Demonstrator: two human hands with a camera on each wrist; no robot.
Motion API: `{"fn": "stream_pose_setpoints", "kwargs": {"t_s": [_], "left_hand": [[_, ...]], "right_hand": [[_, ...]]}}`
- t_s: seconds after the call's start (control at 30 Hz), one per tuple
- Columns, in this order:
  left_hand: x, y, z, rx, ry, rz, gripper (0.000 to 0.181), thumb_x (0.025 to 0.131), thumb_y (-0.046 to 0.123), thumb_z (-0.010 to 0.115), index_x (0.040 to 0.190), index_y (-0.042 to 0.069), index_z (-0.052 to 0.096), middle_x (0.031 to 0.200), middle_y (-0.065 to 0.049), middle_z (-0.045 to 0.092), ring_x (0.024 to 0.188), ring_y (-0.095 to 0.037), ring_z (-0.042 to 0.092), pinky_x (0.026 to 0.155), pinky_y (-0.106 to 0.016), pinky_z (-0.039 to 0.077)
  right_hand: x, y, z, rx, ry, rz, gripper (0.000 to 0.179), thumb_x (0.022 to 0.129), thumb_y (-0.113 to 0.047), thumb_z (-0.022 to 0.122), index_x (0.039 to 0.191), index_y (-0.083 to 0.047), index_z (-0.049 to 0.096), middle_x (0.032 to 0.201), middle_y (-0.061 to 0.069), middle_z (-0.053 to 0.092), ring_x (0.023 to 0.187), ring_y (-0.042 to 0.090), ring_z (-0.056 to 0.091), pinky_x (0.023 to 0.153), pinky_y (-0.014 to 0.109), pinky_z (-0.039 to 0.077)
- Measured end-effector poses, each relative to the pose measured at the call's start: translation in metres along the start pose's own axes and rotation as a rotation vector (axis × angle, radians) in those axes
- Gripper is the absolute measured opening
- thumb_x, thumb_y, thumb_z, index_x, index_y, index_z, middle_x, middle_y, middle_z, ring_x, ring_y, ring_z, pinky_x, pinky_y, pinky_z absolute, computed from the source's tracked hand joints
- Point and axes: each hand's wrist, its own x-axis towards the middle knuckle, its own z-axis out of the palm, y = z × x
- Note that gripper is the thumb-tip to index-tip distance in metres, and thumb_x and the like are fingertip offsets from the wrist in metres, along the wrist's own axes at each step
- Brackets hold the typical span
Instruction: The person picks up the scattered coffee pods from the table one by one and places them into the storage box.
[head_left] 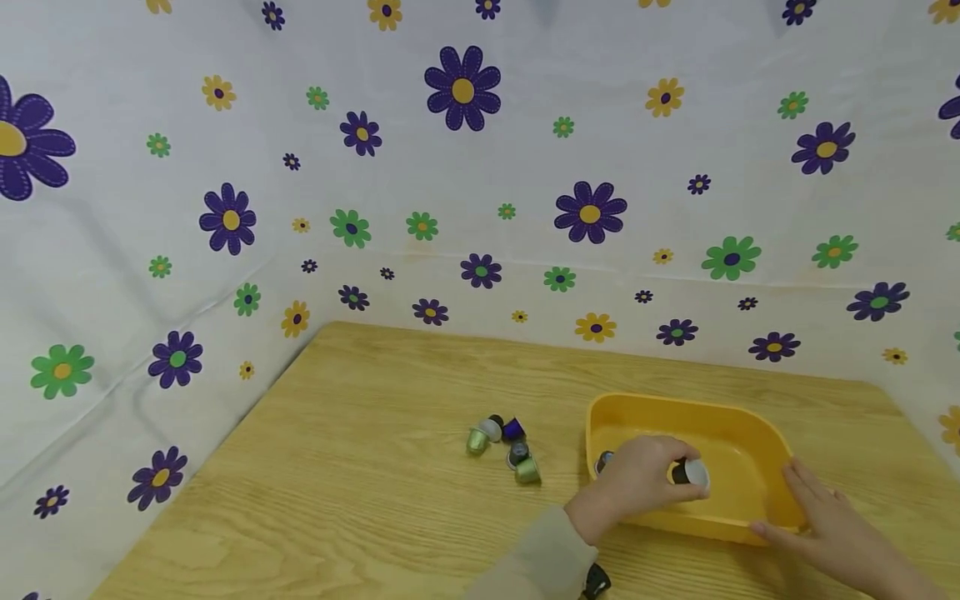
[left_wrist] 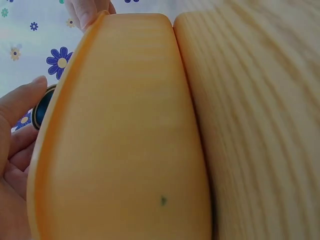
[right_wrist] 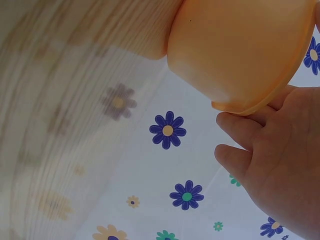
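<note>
Over the inside of a yellow plastic bin (head_left: 750,467), my left hand (head_left: 637,475) pinches a black coffee capsule (head_left: 696,473) with a pale lid. The left wrist view shows the dark end of that capsule (left_wrist: 43,108) between thumb and fingers, behind the bin's near wall (left_wrist: 125,120). My right hand (head_left: 843,529) holds the bin by its right front corner, thumb on the front side and fingers at the right rim. Another capsule (head_left: 603,461) lies at the bin's left end, partly hidden by my left hand.
Left of the bin, several capsules lie loosely grouped on the wooden table (head_left: 337,500): light green ones (head_left: 527,471), a purple one (head_left: 513,430), a grey one (head_left: 518,452), a silver one (head_left: 491,430). A flower-printed sheet (head_left: 510,158) stands behind and at the sides.
</note>
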Motion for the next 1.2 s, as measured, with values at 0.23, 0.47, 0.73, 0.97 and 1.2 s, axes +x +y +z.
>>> {"fn": "stream_pose_setpoints", "kwargs": {"t_s": [0.23,0.47,0.73,0.97,1.2], "left_hand": [[0.0014,0.0002,0.0023,0.017,-0.017,0.012,0.041,0.081,0.042,0.059,0.113,0.015,0.06,0.106,0.011,0.059,0.092,0.005,0.052,0.077,-0.007,0.037],[0.001,0.0021,0.0038,0.019,-0.062,0.007,0.042,0.082,0.043,0.059,0.114,0.017,0.059,0.107,0.013,0.058,0.093,0.006,0.051,0.077,-0.006,0.037],[0.0006,0.0028,0.0063,0.021,-0.091,0.01,0.04,0.082,0.042,0.059,0.114,0.018,0.059,0.107,0.014,0.058,0.095,0.006,0.051,0.079,-0.006,0.036],[0.0006,0.0041,0.0059,0.013,-0.107,0.001,0.04,0.082,0.041,0.059,0.114,0.018,0.06,0.107,0.014,0.058,0.095,0.006,0.051,0.079,-0.007,0.036],[-0.0009,0.0049,0.0056,-0.001,-0.112,0.009,0.04,0.081,0.039,0.061,0.115,0.016,0.06,0.106,0.012,0.059,0.093,0.005,0.052,0.076,-0.006,0.037]], "right_hand": [[-0.0004,0.002,-0.0007,-0.002,-0.008,0.011,0.089,0.083,-0.044,0.056,0.127,0.024,0.017,0.129,0.044,0.012,0.112,0.059,0.016,0.09,0.067,0.002],[-0.0007,0.0023,0.0,-0.016,-0.007,0.028,0.09,0.083,-0.045,0.055,0.127,0.023,0.017,0.129,0.044,0.012,0.113,0.059,0.016,0.09,0.067,0.002],[0.0005,0.0012,-0.0009,-0.018,-0.014,0.03,0.09,0.083,-0.046,0.054,0.127,0.024,0.018,0.129,0.044,0.012,0.113,0.059,0.016,0.089,0.067,0.003],[0.0002,0.0017,-0.0006,0.007,-0.018,0.016,0.09,0.084,-0.044,0.055,0.128,0.023,0.014,0.13,0.043,0.009,0.113,0.059,0.015,0.09,0.067,0.0],[0.0003,0.0022,-0.0001,-0.009,-0.017,0.026,0.09,0.084,-0.046,0.054,0.127,0.024,0.016,0.13,0.043,0.01,0.113,0.059,0.014,0.09,0.066,0.0]]}}
